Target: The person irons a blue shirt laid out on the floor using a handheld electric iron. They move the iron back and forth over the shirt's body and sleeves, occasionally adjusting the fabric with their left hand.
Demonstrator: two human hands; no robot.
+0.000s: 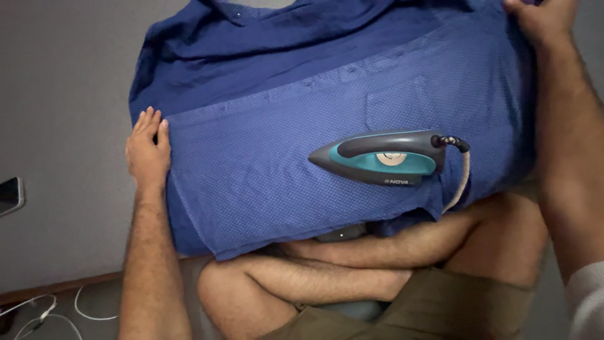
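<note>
In the head view, the left hand (148, 151), fingers together, is pressing the soft, limp blue shirt's (264, 170) hem flat while the right hand (544, 19) is pinching its far edge, the heavy teal-grey iron (384, 157) resting on the shirt between them.

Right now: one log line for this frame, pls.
left hand: flat on blue shirt edge | right hand: gripping shirt's far corner | iron: resting on shirt, unheld
</note>
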